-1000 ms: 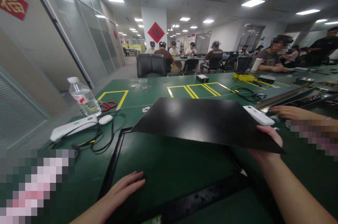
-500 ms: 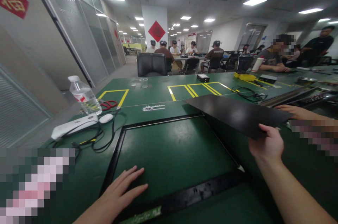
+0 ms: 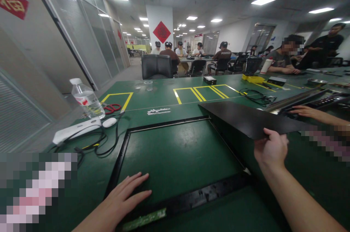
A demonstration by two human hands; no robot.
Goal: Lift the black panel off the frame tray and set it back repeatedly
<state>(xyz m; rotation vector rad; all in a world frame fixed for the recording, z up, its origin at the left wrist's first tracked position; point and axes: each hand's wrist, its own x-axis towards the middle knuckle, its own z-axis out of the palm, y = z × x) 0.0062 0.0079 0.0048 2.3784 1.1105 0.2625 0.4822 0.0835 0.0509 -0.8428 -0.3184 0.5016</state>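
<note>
My right hand (image 3: 270, 150) grips the near edge of a thin, dark flat panel (image 3: 243, 117), thumb on top and the other fingers under it. The panel is held tilted above the table, right of a black rectangular frame (image 3: 202, 193). That frame lies flat on the green table. Over its near left corner rests my left hand (image 3: 128, 195), fingers spread and nothing in them. Beside that hand, a narrow green strip like a circuit board (image 3: 144, 220) lies along the near side of the frame.
On the left are a water bottle (image 3: 86, 99), red-handled scissors (image 3: 112, 108), a white power strip (image 3: 78, 130), a white mouse (image 3: 109, 122) and black cables (image 3: 108, 148). White scraps (image 3: 158, 111) lie past the frame. At right, another person's hand (image 3: 313, 112) is near the panel.
The panel has shifted slightly to the right in my right hand's grip. The other person's hand has moved off the panel's far edge. My left hand has stayed in place.
</note>
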